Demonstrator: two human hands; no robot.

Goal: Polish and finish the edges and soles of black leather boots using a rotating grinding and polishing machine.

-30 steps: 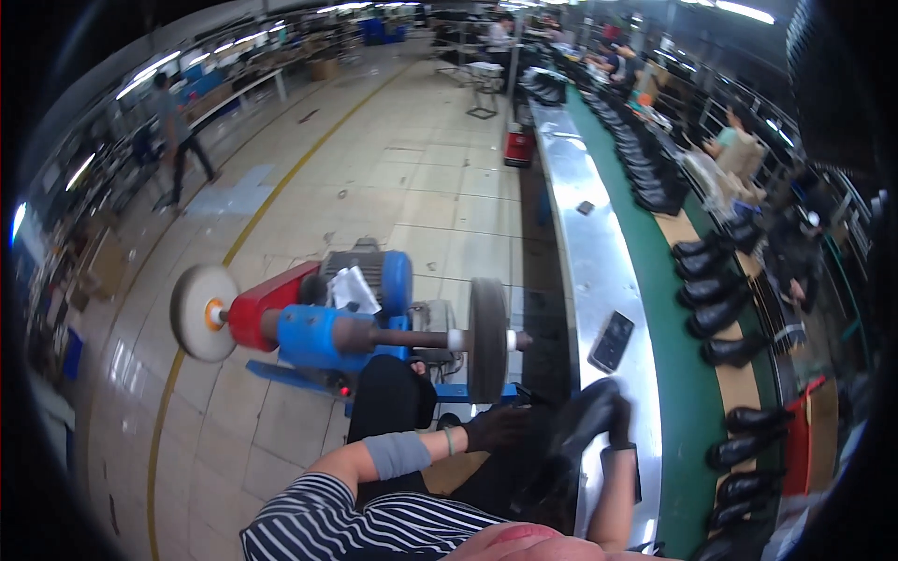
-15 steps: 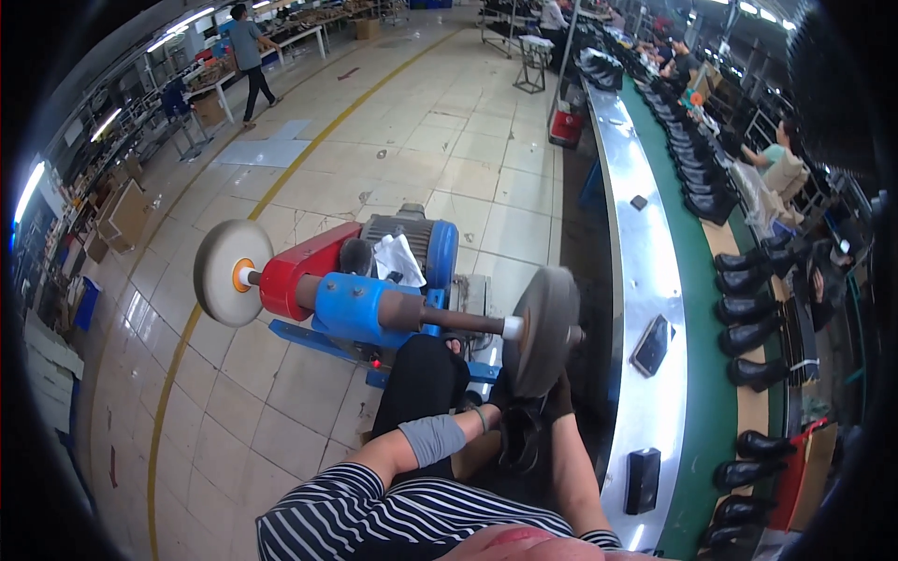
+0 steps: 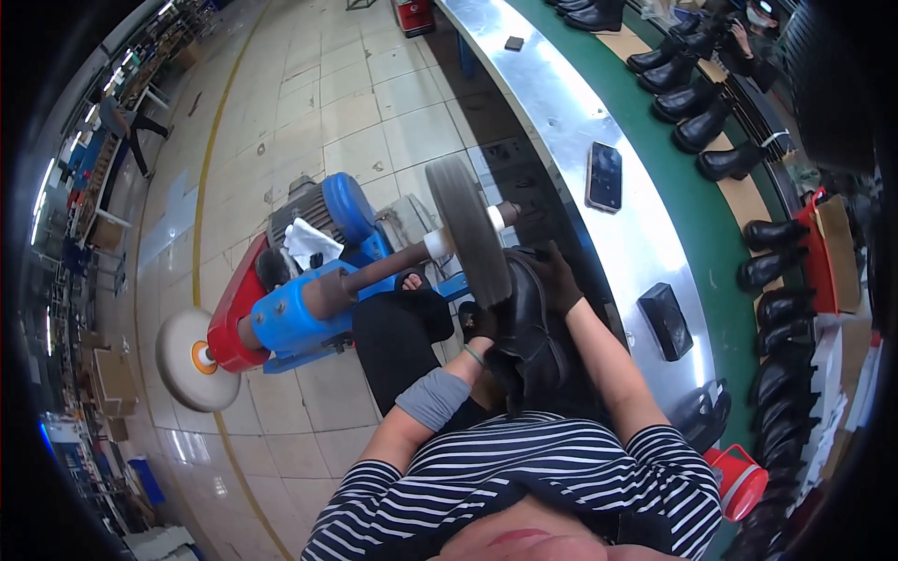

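Note:
A black ankle boot (image 3: pixel 524 318) is held between my two hands, its toe end close to the grey buffing wheel (image 3: pixel 465 234). The wheel hides part of the contact, so I cannot tell if they touch. My right hand (image 3: pixel 559 280), in a dark glove, wraps the boot's right side near the toe. On the other side my left hand (image 3: pixel 481 321), also dark-gloved, is closed against the boot, below the wheel's lower edge; its fingers are partly hidden. The wheel sits on the shaft of a blue and red machine (image 3: pixel 309 309) with a blue motor (image 3: pixel 346 208).
A second, pale wheel (image 3: pixel 198 360) is at the machine's left end. To my right runs a metal ledge (image 3: pixel 561 103) bearing a phone (image 3: pixel 605 178) and a black block (image 3: pixel 666 321). Beyond it, black boots (image 3: pixel 687 98) line a green conveyor (image 3: pixel 645 122). A red bucket (image 3: pixel 739 481) stands nearby.
My view has swung to the right, so the machine appears farther left. The boot and both hands, largely hidden behind the wheel before, now show more plainly at its right. The boot stays held.

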